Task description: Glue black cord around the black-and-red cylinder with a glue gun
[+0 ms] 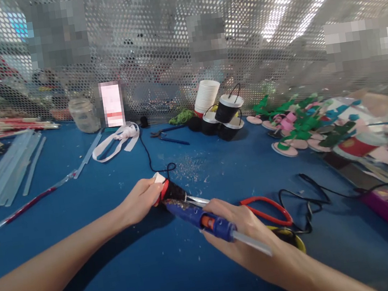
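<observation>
Your blue counter [88,188] carries everything. Your right hand [243,232] has its grip clamped round the blue plastic glue gun [198,216], whose nozzle points left. Just beyond that nozzle, your left hand [140,200] pinches a small white-and-red piece [160,181]. Red-handled scissors [268,209] lie just right of the gun.

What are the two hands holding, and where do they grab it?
The right hand grips the blue glue gun by its handle. The left hand pinches a small white piece at the nozzle.
</observation>
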A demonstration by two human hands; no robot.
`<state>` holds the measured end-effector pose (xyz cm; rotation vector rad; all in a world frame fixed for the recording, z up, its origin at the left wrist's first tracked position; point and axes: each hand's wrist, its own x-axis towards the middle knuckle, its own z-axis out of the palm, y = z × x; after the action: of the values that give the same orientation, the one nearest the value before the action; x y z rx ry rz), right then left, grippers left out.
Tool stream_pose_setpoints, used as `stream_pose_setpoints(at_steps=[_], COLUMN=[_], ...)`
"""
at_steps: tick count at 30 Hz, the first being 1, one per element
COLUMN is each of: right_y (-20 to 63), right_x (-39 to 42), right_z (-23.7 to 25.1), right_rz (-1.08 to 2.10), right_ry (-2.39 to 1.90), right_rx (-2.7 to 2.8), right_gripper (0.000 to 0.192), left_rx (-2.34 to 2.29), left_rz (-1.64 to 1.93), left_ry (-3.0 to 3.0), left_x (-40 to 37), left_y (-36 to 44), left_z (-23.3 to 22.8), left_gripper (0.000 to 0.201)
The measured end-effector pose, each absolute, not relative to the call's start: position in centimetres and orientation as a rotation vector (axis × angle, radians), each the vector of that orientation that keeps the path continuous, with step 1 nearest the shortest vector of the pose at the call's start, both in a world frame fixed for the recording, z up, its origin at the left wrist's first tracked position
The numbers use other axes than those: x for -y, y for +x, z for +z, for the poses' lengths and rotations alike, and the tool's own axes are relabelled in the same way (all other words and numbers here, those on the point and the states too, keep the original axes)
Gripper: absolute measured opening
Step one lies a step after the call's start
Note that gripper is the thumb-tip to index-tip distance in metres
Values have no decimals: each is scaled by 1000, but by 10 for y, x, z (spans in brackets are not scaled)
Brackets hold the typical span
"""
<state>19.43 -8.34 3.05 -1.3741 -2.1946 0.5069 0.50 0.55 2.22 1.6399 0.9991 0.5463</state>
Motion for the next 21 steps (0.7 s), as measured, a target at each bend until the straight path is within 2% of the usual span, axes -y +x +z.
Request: stream_pose_setpoints(at_steps=[16, 21], right_y=[193, 193], right_x=[80, 69], right_z=[33, 37], right_rz=[578, 711], right_ry=[-1390, -1547], right_rx=[2144, 1844], right_gripper=[4, 14], left_rx=[-995, -983], left_rz=[544, 514], left_ry=[1638, 1693], left_x=[-6, -5], left_y=[6, 4], left_z=[22, 22], left_gripper=[23, 22])
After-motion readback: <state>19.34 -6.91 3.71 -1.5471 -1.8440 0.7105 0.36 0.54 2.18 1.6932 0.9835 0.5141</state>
